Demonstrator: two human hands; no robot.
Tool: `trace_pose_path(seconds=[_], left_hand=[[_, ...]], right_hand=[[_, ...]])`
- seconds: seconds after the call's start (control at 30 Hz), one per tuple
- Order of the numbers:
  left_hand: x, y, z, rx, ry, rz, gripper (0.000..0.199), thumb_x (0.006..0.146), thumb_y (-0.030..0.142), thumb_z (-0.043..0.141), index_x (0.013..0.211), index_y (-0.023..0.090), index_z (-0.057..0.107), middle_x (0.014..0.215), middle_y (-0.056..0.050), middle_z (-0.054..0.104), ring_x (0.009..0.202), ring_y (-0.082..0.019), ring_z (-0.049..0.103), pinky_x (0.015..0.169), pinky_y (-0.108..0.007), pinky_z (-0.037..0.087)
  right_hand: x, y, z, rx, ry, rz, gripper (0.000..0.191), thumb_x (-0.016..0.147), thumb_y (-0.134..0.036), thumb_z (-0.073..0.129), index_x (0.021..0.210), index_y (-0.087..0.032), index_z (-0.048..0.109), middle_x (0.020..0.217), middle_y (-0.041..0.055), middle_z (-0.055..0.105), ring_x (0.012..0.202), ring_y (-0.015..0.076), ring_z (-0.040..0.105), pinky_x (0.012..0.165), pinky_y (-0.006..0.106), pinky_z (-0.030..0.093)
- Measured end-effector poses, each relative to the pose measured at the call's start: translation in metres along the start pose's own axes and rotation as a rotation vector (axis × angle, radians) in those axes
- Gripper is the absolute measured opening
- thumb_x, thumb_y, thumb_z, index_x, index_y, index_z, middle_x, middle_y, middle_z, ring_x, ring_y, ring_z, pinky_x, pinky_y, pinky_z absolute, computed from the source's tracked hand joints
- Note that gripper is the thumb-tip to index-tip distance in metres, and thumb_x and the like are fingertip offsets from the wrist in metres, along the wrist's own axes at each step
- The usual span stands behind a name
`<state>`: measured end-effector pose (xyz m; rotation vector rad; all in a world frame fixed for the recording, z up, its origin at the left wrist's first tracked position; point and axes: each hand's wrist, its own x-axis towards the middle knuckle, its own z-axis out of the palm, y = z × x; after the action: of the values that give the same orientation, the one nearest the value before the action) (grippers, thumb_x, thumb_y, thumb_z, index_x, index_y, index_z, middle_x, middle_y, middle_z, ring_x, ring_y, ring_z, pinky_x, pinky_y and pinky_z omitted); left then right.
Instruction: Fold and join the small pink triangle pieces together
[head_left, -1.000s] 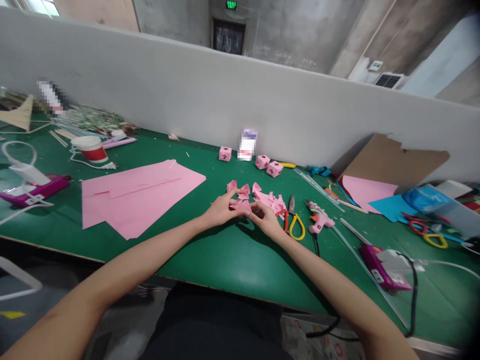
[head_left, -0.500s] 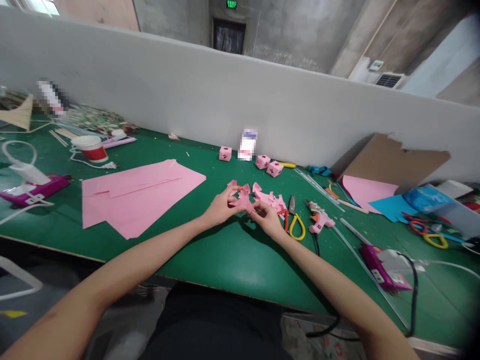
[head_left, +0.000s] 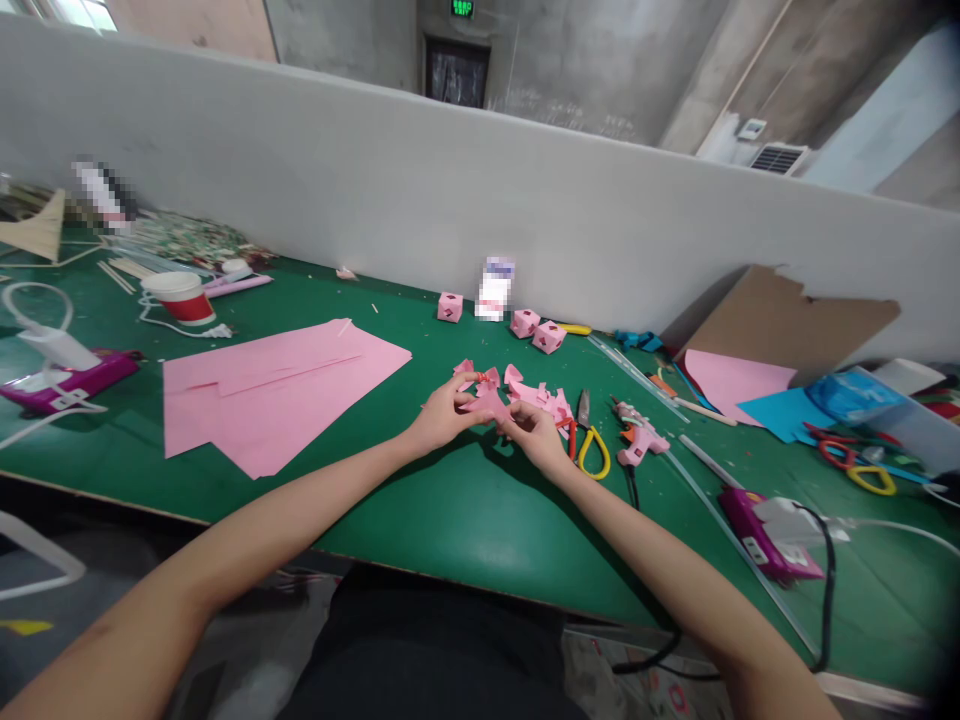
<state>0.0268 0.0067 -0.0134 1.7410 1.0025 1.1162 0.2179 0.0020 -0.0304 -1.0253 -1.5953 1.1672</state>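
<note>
Between both hands, over the green table, is a small folded pink paper piece. My left hand is closed on its left side, thumb below. My right hand pinches its right corner with thumb and fingertips. Just beyond them lie pink paper scraps and small cut pieces. To the right of my right hand are yellow-handled scissors and a pink glue gun. Three pink paper cubes with cut holes stand farther back, one at the left and two together.
Large pink sheets cover the left of the green table. A paper cup and a power strip are farther left. At the right are another power strip, cables, blue paper and cardboard.
The pink piece has tilted slightly between my fingers, and my right fingertips have shifted a little. Everything else stays in place.
</note>
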Motion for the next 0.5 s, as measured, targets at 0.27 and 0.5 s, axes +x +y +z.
trace_pose_path(seconds=[0.27,0.5], left_hand=[[0.0014,-0.0037,-0.0013,0.01,0.013,0.02,0.056,0.074,0.039,0.071,0.12,0.014,0.053,0.051,0.01,0.035,0.049,-0.008,0.036,0.054,-0.02,0.029],[0.0024,-0.0055,-0.0024,0.019,0.042,0.033,0.051,0.074,0.038,0.071,0.117,0.015,0.055,0.054,0.009,0.035,0.051,-0.008,0.035,0.055,-0.02,0.03]], right_hand=[[0.0013,0.0027,-0.0016,-0.014,0.003,0.007,0.035,0.07,-0.052,0.073,0.077,-0.019,0.063,0.064,-0.0009,0.063,0.055,0.0125,0.056,0.054,0.025,0.044],[0.0026,0.0065,-0.0033,0.003,0.0,-0.003,0.033,0.075,-0.051,0.069,0.081,-0.019,0.064,0.066,-0.0003,0.064,0.057,0.0132,0.057,0.056,0.025,0.045]])
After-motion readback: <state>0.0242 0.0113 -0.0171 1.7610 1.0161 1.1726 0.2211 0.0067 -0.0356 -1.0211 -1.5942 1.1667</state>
